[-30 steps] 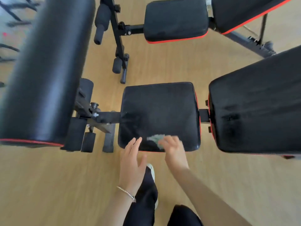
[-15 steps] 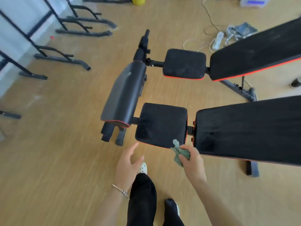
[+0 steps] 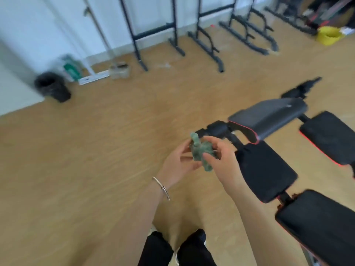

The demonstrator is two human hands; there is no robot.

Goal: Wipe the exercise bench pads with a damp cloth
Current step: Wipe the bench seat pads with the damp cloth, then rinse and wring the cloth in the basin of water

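Note:
A crumpled green cloth (image 3: 202, 152) is held in the air between both my hands, above the wooden floor. My left hand (image 3: 179, 163) cups it from the left with fingers bent around it. My right hand (image 3: 223, 160) pinches it from the right with thumb and fingers. To the right stands the black bench seat pad (image 3: 267, 169) with red trim; its back pad (image 3: 322, 227) lies at the lower right. An upright black pad (image 3: 269, 118) rises just behind the seat. The pads of a second bench (image 3: 330, 137) show at the far right.
Black steel rack frames (image 3: 207, 45) stand along the white back wall. A black bin (image 3: 52, 87) sits at the left by the wall and a yellow bucket (image 3: 328, 35) at the top right. My legs in black trousers (image 3: 176, 248) are at the bottom.
My right hand has lifted the cloth off the seat pad and brought it in front of me. My left hand has come up to hold it too. The view has swung left, away from the benches.

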